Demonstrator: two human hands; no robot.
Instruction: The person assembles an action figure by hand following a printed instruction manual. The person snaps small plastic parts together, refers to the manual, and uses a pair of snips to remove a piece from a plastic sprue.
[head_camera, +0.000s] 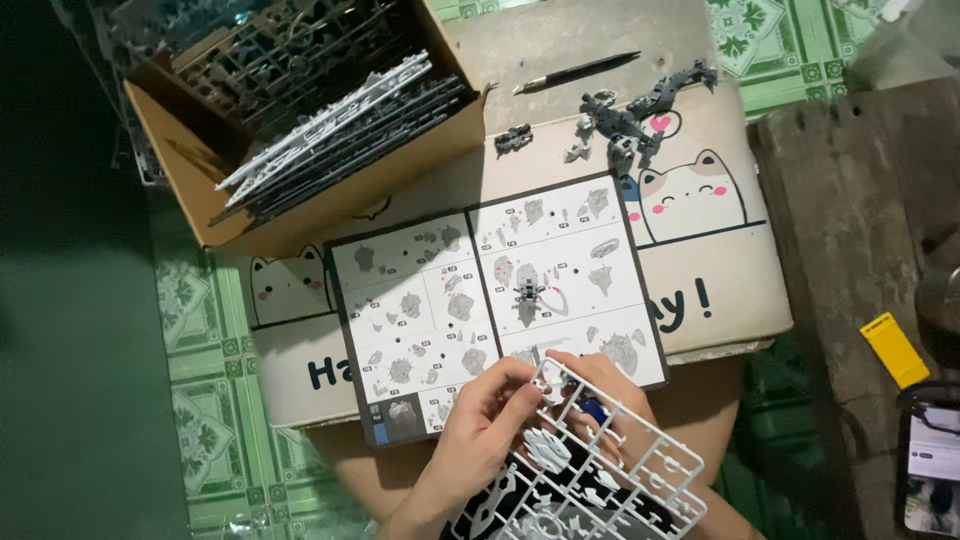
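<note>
Both hands' fingers pinching white parts frame

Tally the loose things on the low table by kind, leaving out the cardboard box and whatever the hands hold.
Open instruction booklet: 1
Black craft knife: 1
Cluster of grey model pieces at the far edge, too tangled to split: 1
Small separate grey piece: 1
Total: 4
</note>
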